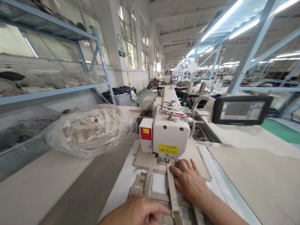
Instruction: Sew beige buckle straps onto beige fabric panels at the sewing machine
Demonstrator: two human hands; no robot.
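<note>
A narrow beige strap [172,190] runs from beneath the head of a white industrial sewing machine [171,134] toward me. My right hand [188,179] lies with fingers spread on the beige plate [195,156] just right of the needle area, its fingertips against the strap's edge. Low in the view is my left hand [140,209], index finger stretched toward the strap's near end and the other fingers loosely bent; nothing shows in its grasp. Thin metal-looking pieces [172,214] sit at that near end. The needle point itself is hidden under the machine head.
On the left table a clear plastic bag [91,131] holds many beige straps. A control screen [242,109] stands at right. Pink-handled snips [177,115] rest on the machine top, with thread spools [202,87] behind. Blue shelving [103,59] lines the left wall.
</note>
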